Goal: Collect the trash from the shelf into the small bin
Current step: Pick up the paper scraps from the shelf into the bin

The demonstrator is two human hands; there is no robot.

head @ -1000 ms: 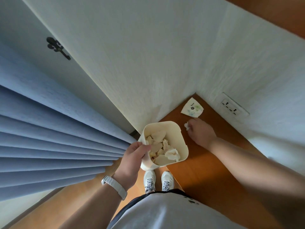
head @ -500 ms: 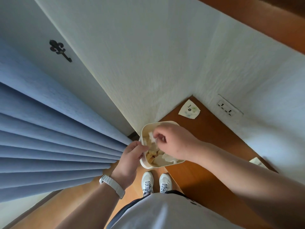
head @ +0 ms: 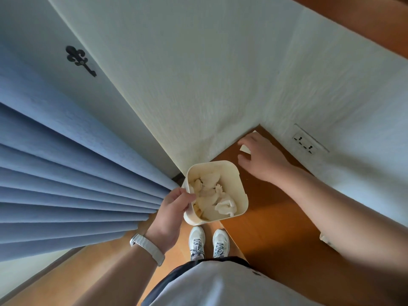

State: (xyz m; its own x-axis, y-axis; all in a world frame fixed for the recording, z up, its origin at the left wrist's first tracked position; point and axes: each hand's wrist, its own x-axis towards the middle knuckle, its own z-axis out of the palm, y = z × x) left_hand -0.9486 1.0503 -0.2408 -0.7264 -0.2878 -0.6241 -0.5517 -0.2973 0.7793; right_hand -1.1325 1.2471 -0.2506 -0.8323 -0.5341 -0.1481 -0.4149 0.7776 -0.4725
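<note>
My left hand (head: 173, 209) grips the near-left rim of a small cream bin (head: 240, 184), held beside the edge of the wooden shelf (head: 267, 219). Crumpled white tissues and paper scraps (head: 213, 195) fill the bin. My right hand (head: 263, 159) lies over the shelf's far corner with its fingers spread on a white paper scrap (head: 245, 149). Only the scrap's edges show from under the hand. Whether the fingers pinch the scrap is not clear.
A wall socket (head: 305, 143) sits just right of the corner. Another pale scrap (head: 324, 238) peeks from under my right forearm. Blue curtain folds (head: 66, 173) hang to the left, a black hook (head: 80, 60) above them. My shoes (head: 207, 241) stand on the wooden floor below the bin.
My right hand took a small scrap from the shelf to the bin, dropped it there, and moved back to the corner onto the flowered paper. The left hand kept hold of the bin.
</note>
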